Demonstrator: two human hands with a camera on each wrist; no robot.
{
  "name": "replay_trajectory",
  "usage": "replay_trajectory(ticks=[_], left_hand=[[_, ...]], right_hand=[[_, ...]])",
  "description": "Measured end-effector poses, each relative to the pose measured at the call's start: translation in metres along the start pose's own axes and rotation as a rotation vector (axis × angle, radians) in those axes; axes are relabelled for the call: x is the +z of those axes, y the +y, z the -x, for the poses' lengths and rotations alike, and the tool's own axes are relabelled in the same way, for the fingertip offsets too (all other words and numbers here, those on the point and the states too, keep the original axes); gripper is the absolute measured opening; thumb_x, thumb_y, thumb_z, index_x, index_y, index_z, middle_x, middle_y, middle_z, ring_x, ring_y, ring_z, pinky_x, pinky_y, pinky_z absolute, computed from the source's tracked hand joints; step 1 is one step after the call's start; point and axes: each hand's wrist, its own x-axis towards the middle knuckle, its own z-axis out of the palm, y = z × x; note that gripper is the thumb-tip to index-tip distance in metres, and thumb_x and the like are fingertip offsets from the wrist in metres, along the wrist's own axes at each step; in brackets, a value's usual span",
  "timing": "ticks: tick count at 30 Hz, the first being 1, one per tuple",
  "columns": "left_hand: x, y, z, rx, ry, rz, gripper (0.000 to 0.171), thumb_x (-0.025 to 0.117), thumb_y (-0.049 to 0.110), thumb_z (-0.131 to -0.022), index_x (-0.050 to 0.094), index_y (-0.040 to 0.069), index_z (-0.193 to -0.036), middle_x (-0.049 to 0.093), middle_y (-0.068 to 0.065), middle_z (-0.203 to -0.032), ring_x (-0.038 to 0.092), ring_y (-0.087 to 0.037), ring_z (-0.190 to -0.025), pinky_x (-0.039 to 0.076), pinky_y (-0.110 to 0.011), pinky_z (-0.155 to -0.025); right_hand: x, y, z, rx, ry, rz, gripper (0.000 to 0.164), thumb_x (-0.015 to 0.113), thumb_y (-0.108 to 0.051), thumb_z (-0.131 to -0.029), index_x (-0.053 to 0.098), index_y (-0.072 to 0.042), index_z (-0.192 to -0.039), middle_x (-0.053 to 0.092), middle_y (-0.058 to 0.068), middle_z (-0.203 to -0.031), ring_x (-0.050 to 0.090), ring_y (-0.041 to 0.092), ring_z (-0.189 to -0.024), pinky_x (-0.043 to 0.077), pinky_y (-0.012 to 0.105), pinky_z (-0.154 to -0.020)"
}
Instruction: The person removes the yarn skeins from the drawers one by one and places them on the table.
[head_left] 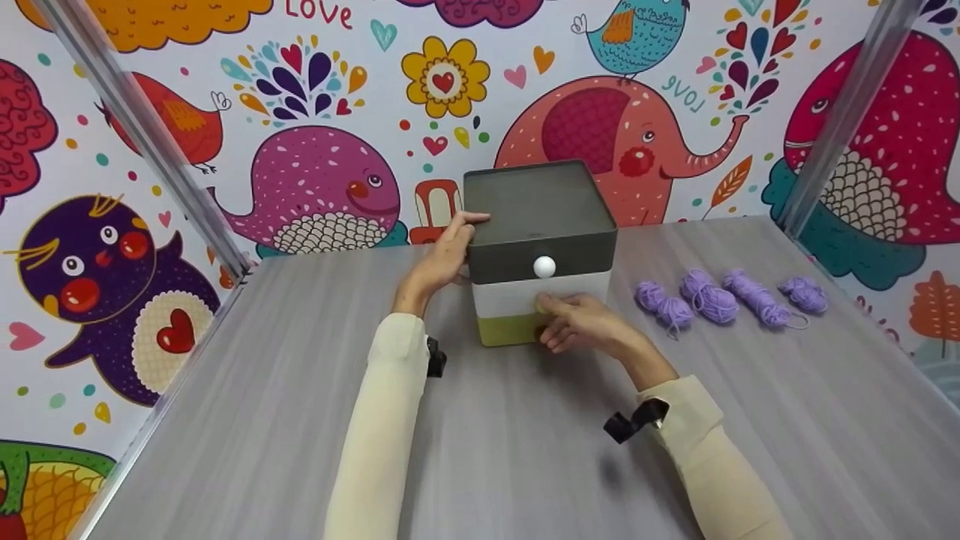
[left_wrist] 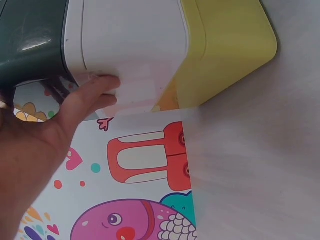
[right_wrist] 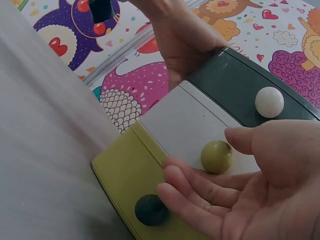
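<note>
A three-tier drawer box stands on the table, with a dark grey top tier, a white middle drawer and a yellow-green bottom drawer. Its knobs are a white knob, a yellow-green knob and a dark green knob. My left hand rests against the box's left side, a finger reaching over the top rim. On the middle drawer's yellow-green knob, my right hand has its thumb and index finger at either side. Its other fingers spread below, beside the dark green knob. All tiers look closed.
Several lilac yarn skeins lie in a row to the right of the box. A wall printed with cartoon animals stands behind the grey wood-grain table. Metal posts frame the sides.
</note>
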Motion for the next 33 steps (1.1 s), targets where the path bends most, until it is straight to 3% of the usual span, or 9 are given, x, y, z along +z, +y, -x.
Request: replay_trajectory(ticks=[5, 9, 13, 19, 27, 33], left_hand=[[0.0, 0.0, -0.002, 0.005, 0.005, 0.005, 0.04, 0.028, 0.037, -0.108, 0.04, 0.032, -0.146, 0.036, -0.018, -0.15, 0.054, -0.041, -0.124, 0.051, -0.066, -0.095], [-0.001, -0.001, -0.002, 0.003, 0.007, -0.007, 0.04, 0.028, 0.038, -0.108, 0.04, 0.032, -0.146, 0.031, -0.017, -0.156, 0.049, -0.042, -0.13, 0.047, -0.069, -0.098], [-0.001, -0.002, -0.001, 0.0, 0.003, -0.012, 0.041, 0.029, 0.04, -0.108, 0.039, 0.031, -0.147, 0.027, -0.015, -0.16, 0.045, -0.043, -0.136, 0.046, -0.07, -0.099], [-0.001, -0.002, 0.0, 0.004, 0.004, 0.006, 0.04, 0.028, 0.039, -0.109, 0.039, 0.031, -0.146, 0.033, -0.018, -0.154, 0.051, -0.043, -0.129, 0.047, -0.07, -0.097], [0.0, -0.001, 0.002, -0.015, 0.012, -0.013, 0.04, 0.029, 0.04, -0.108, 0.04, 0.034, -0.146, 0.032, -0.017, -0.156, 0.052, -0.041, -0.128, 0.05, -0.066, -0.097], [0.0, -0.001, 0.001, -0.008, 0.002, 0.003, 0.04, 0.029, 0.039, -0.108, 0.039, 0.033, -0.146, 0.033, -0.018, -0.154, 0.051, -0.044, -0.129, 0.047, -0.069, -0.098]], right_hand=[[-0.005, 0.003, 0.003, 0.032, -0.068, 0.177, 0.065, 0.05, -0.048, -0.103, 0.062, 0.013, -0.122, 0.069, 0.003, -0.074, 0.067, 0.013, -0.066, 0.062, 0.034, -0.072], [-0.005, 0.009, 0.0, 0.111, -0.089, 0.224, 0.062, 0.051, -0.045, -0.103, 0.064, 0.014, -0.119, 0.068, 0.002, -0.069, 0.067, 0.013, -0.064, 0.061, 0.032, -0.069], [-0.005, 0.015, -0.004, 0.166, -0.056, 0.197, 0.059, 0.05, -0.043, -0.104, 0.065, 0.014, -0.115, 0.067, 0.002, -0.066, 0.066, 0.013, -0.061, 0.06, 0.031, -0.065], [-0.003, 0.023, -0.008, 0.215, -0.049, 0.13, 0.059, 0.049, -0.042, -0.104, 0.062, 0.014, -0.115, 0.069, 0.006, -0.067, 0.068, 0.016, -0.062, 0.061, 0.033, -0.065], [0.001, 0.031, -0.01, 0.233, -0.036, 0.127, 0.053, 0.051, -0.045, -0.102, 0.063, 0.006, -0.112, 0.074, 0.012, -0.083, 0.07, 0.018, -0.066, 0.061, 0.034, -0.064], [0.001, 0.038, -0.016, 0.226, -0.04, -0.001, 0.052, 0.05, -0.041, -0.103, 0.059, 0.009, -0.117, 0.074, 0.013, -0.088, 0.071, 0.02, -0.071, 0.062, 0.035, -0.067]])
